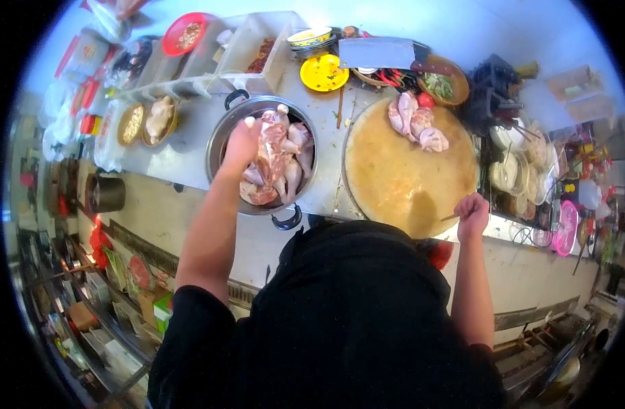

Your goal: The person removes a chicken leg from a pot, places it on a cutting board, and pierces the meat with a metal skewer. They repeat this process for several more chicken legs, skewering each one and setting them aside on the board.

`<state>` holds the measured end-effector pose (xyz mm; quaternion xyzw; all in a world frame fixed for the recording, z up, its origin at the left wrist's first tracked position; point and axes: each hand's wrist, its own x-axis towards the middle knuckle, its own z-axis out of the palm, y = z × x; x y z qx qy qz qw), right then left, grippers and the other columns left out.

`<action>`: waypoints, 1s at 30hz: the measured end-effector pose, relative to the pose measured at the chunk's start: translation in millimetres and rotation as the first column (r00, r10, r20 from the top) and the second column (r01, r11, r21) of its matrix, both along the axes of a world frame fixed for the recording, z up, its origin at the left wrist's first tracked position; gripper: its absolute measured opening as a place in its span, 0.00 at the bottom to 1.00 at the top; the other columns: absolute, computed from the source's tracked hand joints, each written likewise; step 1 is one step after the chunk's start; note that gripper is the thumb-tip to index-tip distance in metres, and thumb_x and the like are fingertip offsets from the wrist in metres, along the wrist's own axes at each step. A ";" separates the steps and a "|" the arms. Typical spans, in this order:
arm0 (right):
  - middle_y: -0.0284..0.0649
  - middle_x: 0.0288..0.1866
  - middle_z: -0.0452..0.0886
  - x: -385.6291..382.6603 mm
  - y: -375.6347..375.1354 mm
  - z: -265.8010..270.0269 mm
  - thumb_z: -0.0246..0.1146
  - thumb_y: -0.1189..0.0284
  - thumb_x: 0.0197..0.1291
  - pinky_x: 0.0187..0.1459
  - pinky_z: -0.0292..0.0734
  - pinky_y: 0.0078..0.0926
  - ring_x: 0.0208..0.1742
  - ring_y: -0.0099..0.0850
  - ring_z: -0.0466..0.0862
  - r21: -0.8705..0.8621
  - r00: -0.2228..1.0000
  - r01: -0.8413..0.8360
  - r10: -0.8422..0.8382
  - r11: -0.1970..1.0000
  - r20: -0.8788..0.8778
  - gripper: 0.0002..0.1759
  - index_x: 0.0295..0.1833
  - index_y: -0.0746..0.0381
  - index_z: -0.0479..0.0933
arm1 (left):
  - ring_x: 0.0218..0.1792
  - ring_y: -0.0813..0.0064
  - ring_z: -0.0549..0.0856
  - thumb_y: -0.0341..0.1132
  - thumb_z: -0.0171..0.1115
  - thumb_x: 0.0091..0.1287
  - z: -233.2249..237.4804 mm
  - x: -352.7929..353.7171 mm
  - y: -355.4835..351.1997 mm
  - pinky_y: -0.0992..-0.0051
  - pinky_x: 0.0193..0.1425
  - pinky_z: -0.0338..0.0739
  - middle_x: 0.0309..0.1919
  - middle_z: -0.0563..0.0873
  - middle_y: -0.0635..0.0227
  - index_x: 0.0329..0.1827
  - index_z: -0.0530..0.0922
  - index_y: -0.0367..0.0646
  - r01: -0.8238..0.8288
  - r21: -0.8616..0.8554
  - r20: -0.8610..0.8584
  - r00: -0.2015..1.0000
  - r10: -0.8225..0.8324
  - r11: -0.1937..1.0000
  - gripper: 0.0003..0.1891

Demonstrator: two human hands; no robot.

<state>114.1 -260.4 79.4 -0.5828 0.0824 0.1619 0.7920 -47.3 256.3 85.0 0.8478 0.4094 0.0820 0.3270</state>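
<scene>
My left hand (241,144) is closed at the left side of a two-handled steel pot (213,136), gripping a raw chicken leg (271,146) whose pale bone end shows by the fingers. Several more raw legs fill the pot beneath it. My right hand (473,208) is closed around a thin, stick-like tool (450,218), its tip pointing left over the near right edge of a round wooden chopping board (387,174); what kind of tool I cannot tell. More raw chicken pieces (415,121) lie at the board's far side.
Behind the board, a cleaver (375,53) rests across a bowl of red chillies (392,76). Beside it are a yellow plate (324,73) and a bowl of cut greens (438,84). Clear bins (248,51) stand back left, a black knife block (490,88) back right.
</scene>
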 end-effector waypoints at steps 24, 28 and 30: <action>0.35 0.17 0.60 -6.2 0.3 -7.1 0.49 0.67 0.62 0.28 0.58 0.28 0.21 0.29 0.61 -0.066 0.997 -0.014 0.018 0.998 0.068 0.17 0.20 0.59 0.60 | 0.44 0.56 0.83 0.36 0.64 0.59 -67.7 72.9 -245.9 0.60 0.47 0.78 0.43 0.83 0.60 0.47 0.79 0.47 0.747 0.345 0.063 0.586 -0.808 0.569 0.13; 0.34 0.19 0.61 -6.3 27.2 22.1 0.48 0.69 0.62 0.29 0.59 0.26 0.23 0.28 0.63 0.127 0.994 -0.008 -0.006 0.992 0.105 0.14 0.22 0.59 0.63 | 0.47 0.56 0.82 0.37 0.64 0.60 -83.2 70.7 -246.5 0.59 0.49 0.77 0.43 0.82 0.58 0.51 0.80 0.48 0.793 0.491 0.027 0.400 -0.916 0.360 0.15; 0.35 0.21 0.62 -4.4 53.4 43.9 0.47 0.69 0.64 0.32 0.61 0.25 0.25 0.28 0.64 0.189 0.982 0.001 -0.037 0.982 0.187 0.14 0.24 0.59 0.64 | 0.47 0.55 0.82 0.37 0.64 0.60 -85.7 61.1 -244.3 0.59 0.49 0.77 0.43 0.82 0.57 0.52 0.79 0.47 0.809 0.457 0.077 0.379 -0.922 0.371 0.16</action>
